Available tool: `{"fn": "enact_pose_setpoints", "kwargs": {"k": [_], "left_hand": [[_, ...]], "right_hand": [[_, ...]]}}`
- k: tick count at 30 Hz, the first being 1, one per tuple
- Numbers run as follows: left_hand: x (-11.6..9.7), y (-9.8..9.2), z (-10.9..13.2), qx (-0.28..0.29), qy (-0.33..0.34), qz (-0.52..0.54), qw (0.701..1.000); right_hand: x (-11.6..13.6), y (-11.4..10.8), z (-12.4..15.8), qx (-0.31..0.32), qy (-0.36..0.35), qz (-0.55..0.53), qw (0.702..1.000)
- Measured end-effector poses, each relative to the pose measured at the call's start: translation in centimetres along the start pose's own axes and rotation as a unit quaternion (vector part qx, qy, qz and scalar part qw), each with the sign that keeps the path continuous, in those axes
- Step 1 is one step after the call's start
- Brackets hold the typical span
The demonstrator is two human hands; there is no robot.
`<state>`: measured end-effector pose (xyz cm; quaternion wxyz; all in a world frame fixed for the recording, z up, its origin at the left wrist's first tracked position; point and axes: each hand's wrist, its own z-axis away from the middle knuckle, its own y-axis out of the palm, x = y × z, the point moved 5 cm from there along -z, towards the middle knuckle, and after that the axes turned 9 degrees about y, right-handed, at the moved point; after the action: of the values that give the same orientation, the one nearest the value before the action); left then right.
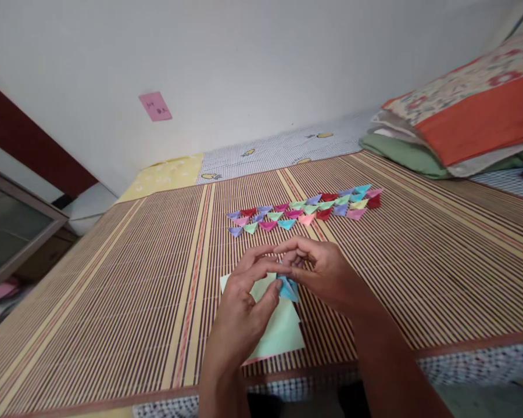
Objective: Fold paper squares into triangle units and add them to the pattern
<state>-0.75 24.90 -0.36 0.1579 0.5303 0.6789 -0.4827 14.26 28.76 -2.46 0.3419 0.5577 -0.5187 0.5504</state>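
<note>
A small piece of blue folded paper [289,289] is between my two hands near the front of the striped mat. My left hand [248,296] pinches its left side, thumb bent toward the fingertips. From the right, my right hand [320,270] meets the left fingertips at the paper's upper edge, its fingers curled together. Pale green paper sheets [281,334] lie on the mat beneath my left hand. Beyond the hands, several folded paper triangles [268,226] in many colours lie in rows.
The striped mat [126,302] covers the bed surface. Folded bedding and an orange floral pillow [483,125] are piled at the right back. A pink note [156,106] is on the white wall. A framed panel [15,232] stands at the left.
</note>
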Motion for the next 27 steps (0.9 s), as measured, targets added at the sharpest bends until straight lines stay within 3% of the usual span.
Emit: {"fn": "enact_pose_setpoints", "kwargs": {"k": [4, 8, 10, 13, 16, 21, 27], "left_hand": [[0.2, 0.2, 0.1, -0.003, -0.022, -0.019, 1.000], [0.1, 0.4, -0.1, -0.013, -0.016, -0.011, 1.000], [0.5, 0.2, 0.0, -0.058, -0.029, 0.002, 0.998], [1.7, -0.5, 0.5, -0.183, -0.074, 0.051, 0.979], [2.8, -0.6, 1.0, -0.253, -0.114, 0.102, 0.955], [2.5, -0.4, 1.0, -0.256, -0.117, 0.092, 0.955], [2.1, -0.1, 0.6, -0.197, -0.105, 0.119, 0.967]], "right_hand": [[0.4, -0.2, 0.1, 0.034, -0.012, 0.007, 0.999], [0.2, -0.2, 0.0, 0.015, -0.012, -0.005, 1.000], [0.0, -0.3, -0.1, -0.024, -0.011, -0.015, 1.000], [-0.1, -0.6, 0.0, -0.077, -0.007, -0.004, 0.997], [0.6, -0.1, 0.3, -0.066, -0.024, 0.021, 0.997], [2.2, 0.9, 0.7, -0.071, -0.073, 0.047, 0.994], [2.4, 0.7, 0.7, -0.103, -0.084, 0.066, 0.989]]}}
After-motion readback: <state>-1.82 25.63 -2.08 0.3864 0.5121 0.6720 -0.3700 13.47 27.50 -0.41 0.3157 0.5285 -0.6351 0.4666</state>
